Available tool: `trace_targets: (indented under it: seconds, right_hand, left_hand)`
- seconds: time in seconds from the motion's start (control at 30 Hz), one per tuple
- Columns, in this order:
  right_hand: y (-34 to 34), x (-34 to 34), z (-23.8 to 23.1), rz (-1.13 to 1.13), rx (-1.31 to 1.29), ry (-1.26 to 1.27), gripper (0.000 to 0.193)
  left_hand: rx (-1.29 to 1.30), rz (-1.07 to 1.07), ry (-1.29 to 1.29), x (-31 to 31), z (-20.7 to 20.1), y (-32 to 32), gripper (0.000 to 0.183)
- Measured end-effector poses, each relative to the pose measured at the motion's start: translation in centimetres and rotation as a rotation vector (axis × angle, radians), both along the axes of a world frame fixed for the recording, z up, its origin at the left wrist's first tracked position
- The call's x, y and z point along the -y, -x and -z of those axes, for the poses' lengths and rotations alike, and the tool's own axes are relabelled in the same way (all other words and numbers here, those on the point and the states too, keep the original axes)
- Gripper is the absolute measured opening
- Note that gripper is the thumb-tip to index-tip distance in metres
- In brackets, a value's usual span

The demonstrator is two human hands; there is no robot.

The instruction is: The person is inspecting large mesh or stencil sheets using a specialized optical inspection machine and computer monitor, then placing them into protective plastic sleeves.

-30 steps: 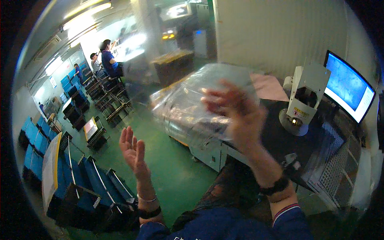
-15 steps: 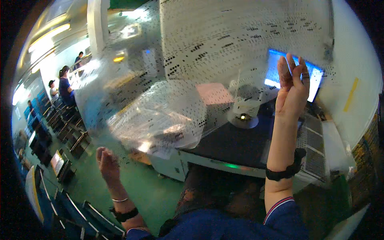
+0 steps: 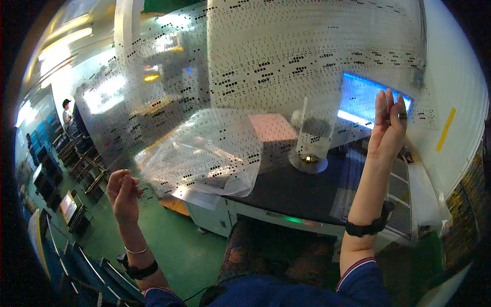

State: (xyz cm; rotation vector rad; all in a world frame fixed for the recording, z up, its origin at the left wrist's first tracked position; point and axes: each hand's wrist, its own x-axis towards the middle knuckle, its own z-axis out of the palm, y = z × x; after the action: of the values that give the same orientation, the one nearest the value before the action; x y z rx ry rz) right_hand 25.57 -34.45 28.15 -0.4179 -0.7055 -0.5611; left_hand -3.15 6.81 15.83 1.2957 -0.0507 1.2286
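A large see-through film sheet (image 3: pixel 276 71) printed with rows of small black marks spreads in front of me, raised above the worktop. My left hand (image 3: pixel 123 197) is closed at its lower left edge, thumb and fingers pinched together. On the other side my right hand (image 3: pixel 387 125) is raised against the sheet's lower right part, fingers pointing up and drawn together with the thumb, the film between them as far as I can see. Beyond the film, a lit screen (image 3: pixel 353 97) glows blue and white behind my right hand.
A black worktop (image 3: pixel 286 189) stands ahead, bearing a pink sheet (image 3: pixel 273 127) and an instrument with a round base and small light (image 3: pixel 309 159). Clear plastic sheeting (image 3: pixel 204 158) lies on the left side. Stools and seated people fill the far left; a pale wall (image 3: pixel 450 66) rises right.
The film has stopped blurring and lies flatter and more spread out. My left hand has shifted left and slightly up; my right hand has moved a little right and down.
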Motion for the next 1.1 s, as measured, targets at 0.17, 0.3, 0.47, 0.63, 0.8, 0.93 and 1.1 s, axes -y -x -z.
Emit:
trace_targets:
  seconds: [0.17,0.3,0.47,0.63,0.8,0.93,1.1]
  right_hand:
    - [-0.8,0.6,0.0,0.024,-0.004,0.021,0.032]
    - [-1.0,0.6,0.2,-0.006,0.007,0.032,0.031]
    - [-1.4,1.3,3.2,-0.054,-0.083,0.110,0.035]
    - [-1.8,5.6,5.1,0.067,-0.138,0.345,0.050]
    - [-1.5,13.4,8.3,0.015,-0.267,0.559,0.047]
    - [0.9,20.1,15.8,-0.020,-0.362,0.853,0.048]
    - [5.1,28.9,27.4,0.195,-0.425,1.547,0.036]
  left_hand:
    - [-0.011,-0.010,-0.009,0.3,0.2,-1.4,0.009]
    - [0.008,-0.050,-0.052,0.0,0.1,-1.9,0.012]
    - [-0.040,-0.132,0.020,-0.1,0.8,-0.6,0.009]
    - [-0.115,-0.095,0.113,0.5,0.9,-2.5,0.016]
    - [-0.253,-0.069,0.102,-0.5,2.0,-2.5,0.019]
    - [-0.402,0.081,0.168,-1.2,5.7,-2.4,0.018]
    - [-0.722,0.238,0.273,0.0,12.5,-2.0,0.019]
